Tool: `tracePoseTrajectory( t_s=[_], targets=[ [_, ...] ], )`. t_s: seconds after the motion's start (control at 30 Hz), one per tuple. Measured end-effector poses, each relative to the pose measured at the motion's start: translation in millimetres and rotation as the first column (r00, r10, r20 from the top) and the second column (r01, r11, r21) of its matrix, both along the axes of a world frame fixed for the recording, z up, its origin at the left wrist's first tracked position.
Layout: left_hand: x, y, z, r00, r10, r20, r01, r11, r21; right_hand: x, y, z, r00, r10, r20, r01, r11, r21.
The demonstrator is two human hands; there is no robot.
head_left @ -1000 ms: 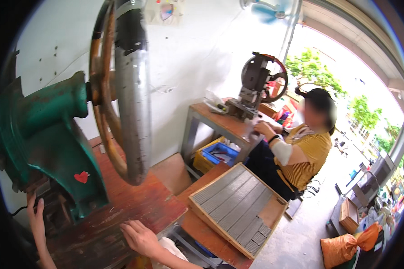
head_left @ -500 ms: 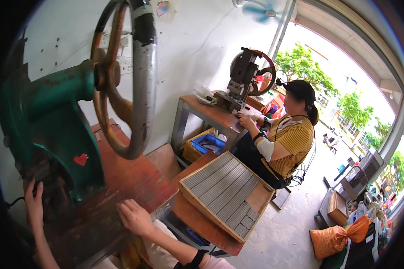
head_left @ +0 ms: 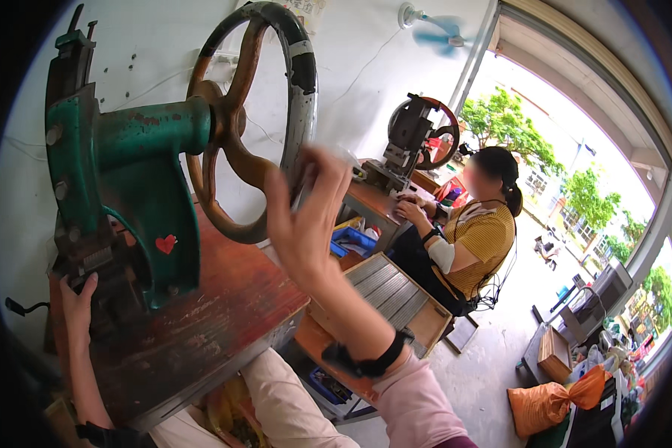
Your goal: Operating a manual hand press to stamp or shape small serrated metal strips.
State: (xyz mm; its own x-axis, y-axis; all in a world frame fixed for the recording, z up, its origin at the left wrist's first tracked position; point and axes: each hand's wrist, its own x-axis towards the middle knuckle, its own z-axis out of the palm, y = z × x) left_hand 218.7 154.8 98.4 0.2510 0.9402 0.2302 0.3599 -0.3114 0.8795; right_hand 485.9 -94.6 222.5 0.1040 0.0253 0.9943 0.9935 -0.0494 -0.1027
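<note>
A green hand press (head_left: 145, 201) with a red heart sticker stands on the worn red-brown workbench (head_left: 216, 321) at left. My left hand (head_left: 80, 310) is at the dark metal block low on the press, thumb and finger set against it beside a small ridged piece (head_left: 97, 260). What those fingertips pinch is too small to make out. My right hand (head_left: 310, 224), blurred, is raised at the near rim of the press's large handwheel (head_left: 303, 78), its thumb and fingers bent around the rim.
A wooden tray (head_left: 396, 295) of grey metal strips lies to the right of the bench. Beyond it a co-worker (head_left: 489, 231) sits at a second press (head_left: 411, 134). A blue bin (head_left: 353, 243) is under that table. An orange sack (head_left: 537, 407) lies on the floor at right.
My right hand has risen from the bench's edge to the handwheel. My left hand remains low at the press. The view has shifted, showing more of the press.
</note>
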Motion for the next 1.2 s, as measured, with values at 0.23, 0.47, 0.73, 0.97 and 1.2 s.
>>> tracePoseTrajectory(
  t_s=[0.23,0.47,0.73,0.97,1.2],
  targets=[
    [3.7,17.2,-19.2,0.999,-0.023,0.04,0.021,0.999,0.047,-3.6,29.3,112.7,0.978,0.02,-0.206,-0.027,0.999,-0.03],
    [7.0,13.0,-15.6,0.907,0.152,-0.393,0.047,0.89,0.454,16.7,28.8,138.3,0.951,-0.267,-0.155,0.167,0.866,-0.471],
    [6.1,-0.9,-14.9,0.986,0.159,-0.048,-0.148,0.974,0.174,40.4,48.2,208.8,0.979,-0.179,-0.1,0.051,0.685,-0.727],
    [3.8,9.9,-22.4,0.951,0.038,0.307,0.069,0.942,-0.329,92.2,56.8,221.0,0.876,-0.073,-0.477,-0.237,0.796,-0.557],
    [6.0,16.8,-33.0,0.89,-0.019,0.455,0.156,0.952,-0.264,1.0,70.5,-23.2,0.729,0.408,-0.55,0.014,0.794,0.608]
  ],
)
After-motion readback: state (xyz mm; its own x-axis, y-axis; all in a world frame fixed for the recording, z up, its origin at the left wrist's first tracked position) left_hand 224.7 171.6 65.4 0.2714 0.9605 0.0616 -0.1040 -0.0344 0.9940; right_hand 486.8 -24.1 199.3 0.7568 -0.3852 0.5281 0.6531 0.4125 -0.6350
